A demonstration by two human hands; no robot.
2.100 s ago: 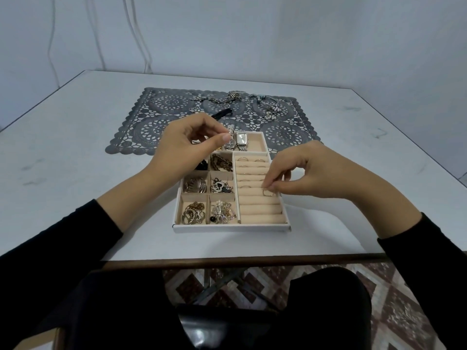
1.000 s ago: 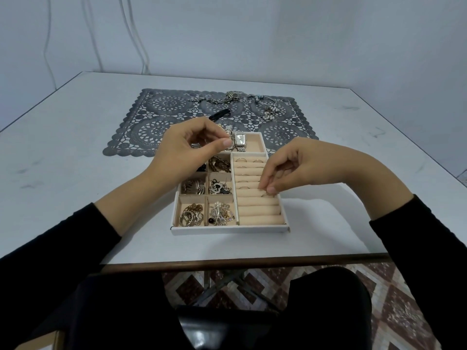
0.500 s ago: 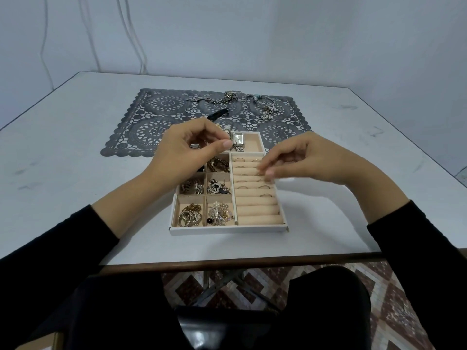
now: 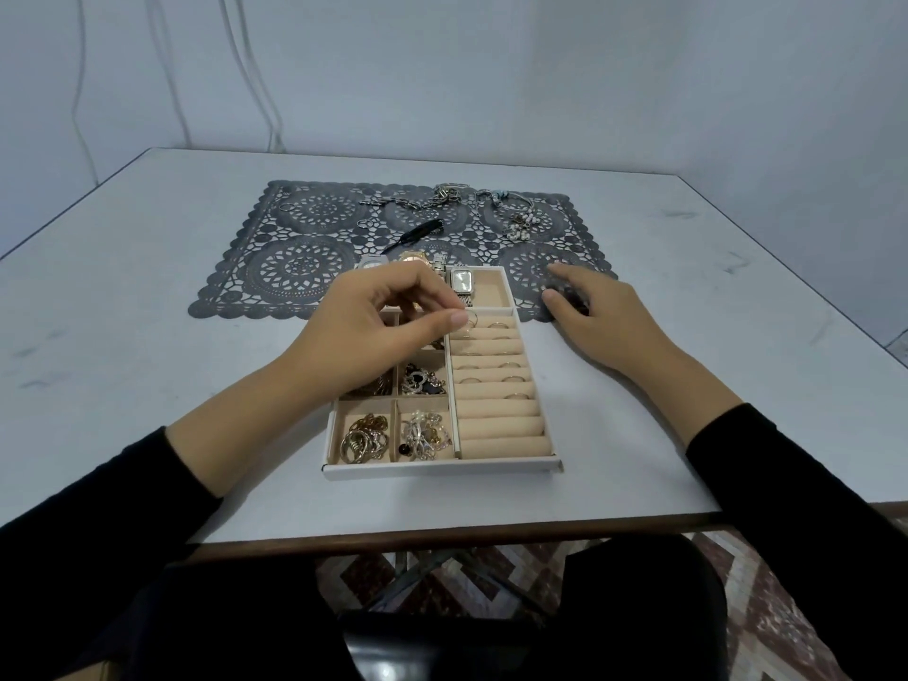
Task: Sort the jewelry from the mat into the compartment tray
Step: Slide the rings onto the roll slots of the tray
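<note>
From the head camera, my left hand [image 4: 373,331] hovers over the compartment tray [image 4: 442,470]. Its fingers [image 4: 454,318] are curled, and thumb and forefinger pinch what looks like a thin ring [image 4: 470,320] right at the thumb tip. The ring rolls [image 4: 498,410] lie just below and to the right of those fingers. The slots nearest them already hold rings, while the rows toward my wrist are bare.

I judge the ring should go edge-down into a free slot and be pressed until the rolls grip it before I let go.

My right hand [image 4: 604,317] lies relaxed and flat, holding nothing, on the near corner of the mat [image 4: 295,267]. More loose jewelry [image 4: 444,199] waits well beyond its fingertips.
</note>
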